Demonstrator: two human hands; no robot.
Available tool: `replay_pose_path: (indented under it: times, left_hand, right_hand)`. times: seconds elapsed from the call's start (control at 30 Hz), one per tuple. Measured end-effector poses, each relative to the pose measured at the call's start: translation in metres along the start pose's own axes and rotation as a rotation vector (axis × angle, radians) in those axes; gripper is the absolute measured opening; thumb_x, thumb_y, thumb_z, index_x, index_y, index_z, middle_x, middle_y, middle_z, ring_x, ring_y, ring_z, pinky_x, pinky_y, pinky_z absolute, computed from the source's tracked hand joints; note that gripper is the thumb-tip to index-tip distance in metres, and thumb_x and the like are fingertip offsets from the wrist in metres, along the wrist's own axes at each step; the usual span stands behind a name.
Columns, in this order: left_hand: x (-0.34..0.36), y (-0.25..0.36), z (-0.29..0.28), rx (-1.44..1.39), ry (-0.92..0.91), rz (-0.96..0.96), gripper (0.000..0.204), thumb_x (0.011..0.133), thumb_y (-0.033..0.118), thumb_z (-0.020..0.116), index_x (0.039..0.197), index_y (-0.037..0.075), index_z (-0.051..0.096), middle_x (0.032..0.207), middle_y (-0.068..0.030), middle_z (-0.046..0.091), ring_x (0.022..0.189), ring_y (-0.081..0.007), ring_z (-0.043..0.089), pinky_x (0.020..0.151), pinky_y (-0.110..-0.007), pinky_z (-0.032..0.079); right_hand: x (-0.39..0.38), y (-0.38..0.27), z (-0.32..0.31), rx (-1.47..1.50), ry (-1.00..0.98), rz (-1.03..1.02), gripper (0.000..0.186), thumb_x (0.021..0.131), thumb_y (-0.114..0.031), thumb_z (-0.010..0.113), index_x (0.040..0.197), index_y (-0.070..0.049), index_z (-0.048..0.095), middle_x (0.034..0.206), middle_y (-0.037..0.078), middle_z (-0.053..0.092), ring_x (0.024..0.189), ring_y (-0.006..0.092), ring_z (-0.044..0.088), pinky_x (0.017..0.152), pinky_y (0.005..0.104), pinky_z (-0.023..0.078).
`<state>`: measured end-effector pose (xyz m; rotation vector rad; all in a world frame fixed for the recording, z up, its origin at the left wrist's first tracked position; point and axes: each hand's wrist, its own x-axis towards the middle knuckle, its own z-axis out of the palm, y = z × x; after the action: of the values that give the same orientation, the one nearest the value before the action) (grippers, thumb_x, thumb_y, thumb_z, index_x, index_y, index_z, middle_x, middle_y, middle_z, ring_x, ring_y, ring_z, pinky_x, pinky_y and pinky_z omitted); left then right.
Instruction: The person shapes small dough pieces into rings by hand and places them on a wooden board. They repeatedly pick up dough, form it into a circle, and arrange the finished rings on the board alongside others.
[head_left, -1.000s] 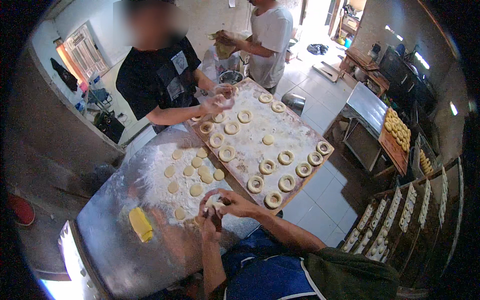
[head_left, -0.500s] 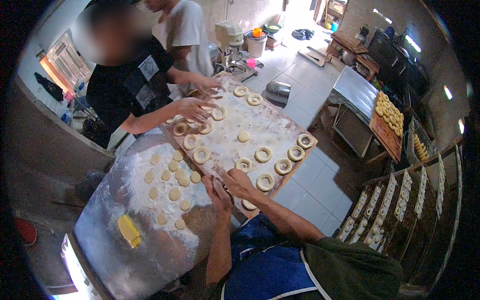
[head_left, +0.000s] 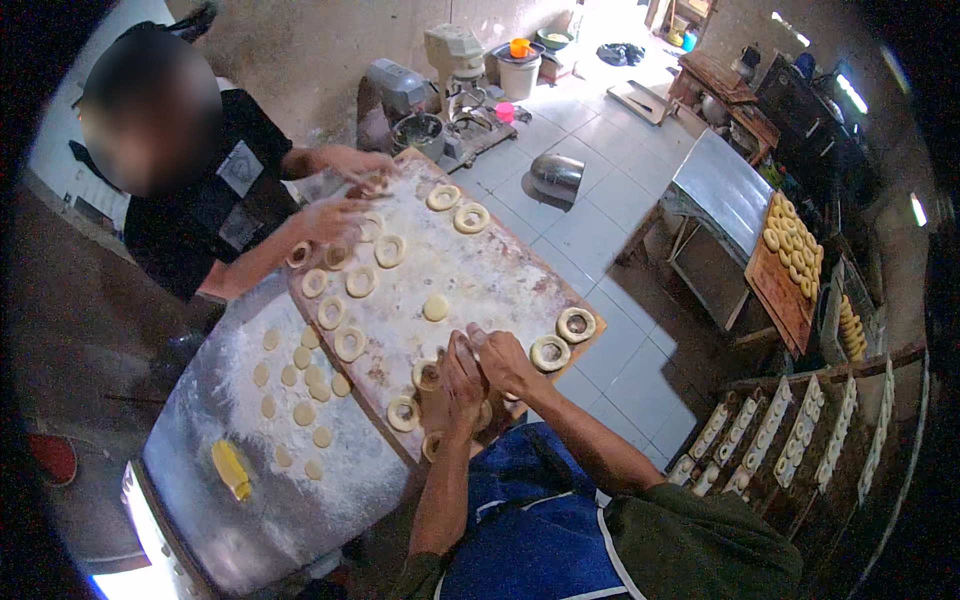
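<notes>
Dough rings (head_left: 549,366) are spaced, seemingly against sticking, around left hand (head_left: 464,384) and right hand (head_left: 504,364) (any pinch indiscernible) by the board's (head_left: 500,272) near edge.

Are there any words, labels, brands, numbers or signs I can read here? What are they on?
None that can be read.
Black shirt: pale patches on the front; any lettering is too small and blurred to read.
Pale mixer: too small to make out any label.
Yellow slab: no readable marking.
Dough rings: no writing seen.
</notes>
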<state>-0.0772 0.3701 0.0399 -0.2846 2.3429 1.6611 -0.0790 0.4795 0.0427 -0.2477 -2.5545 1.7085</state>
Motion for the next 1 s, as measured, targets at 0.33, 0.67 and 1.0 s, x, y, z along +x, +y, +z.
replay_pose_path:
  times: [0.33,0.67,1.0]
  left_hand:
    - [0.039,-0.014,0.051,0.042,0.121,0.312,0.044,0.096,0.031,0.043,0.126,0.0,0.051,0.111,-0.0238,0.06,0.099,-0.0411,0.057,0.09,-0.043,0.045]
    - [0.067,0.033,0.045,0.617,0.008,0.444,0.023,0.087,0.015,0.059,0.107,0.004,0.06,0.094,-0.0207,0.065,0.1,-0.0371,0.059,0.082,-0.047,0.048]
    - [0.03,-0.01,-0.041,0.787,0.242,0.411,0.038,0.079,0.026,0.068,0.114,0.012,0.063,0.104,-0.0188,0.064,0.096,-0.0377,0.062,0.089,-0.046,0.047]
  right_hand:
    - [0.017,0.028,-0.063,0.376,-0.07,-0.2,0.041,0.086,-0.036,0.059,0.078,0.004,0.062,0.066,0.013,0.061,0.061,0.016,0.055,0.06,0.0369,0.047]
    - [0.02,0.075,-0.088,-0.519,0.101,-0.246,0.063,0.071,-0.014,0.077,0.123,0.004,0.046,0.085,0.024,0.061,0.081,0.0416,0.059,0.069,0.0503,0.047]
    - [-0.023,0.022,-0.085,-0.253,0.035,-0.188,0.039,0.08,-0.012,0.068,0.118,-0.003,0.06,0.094,0.013,0.063,0.085,0.025,0.061,0.072,0.0373,0.049]
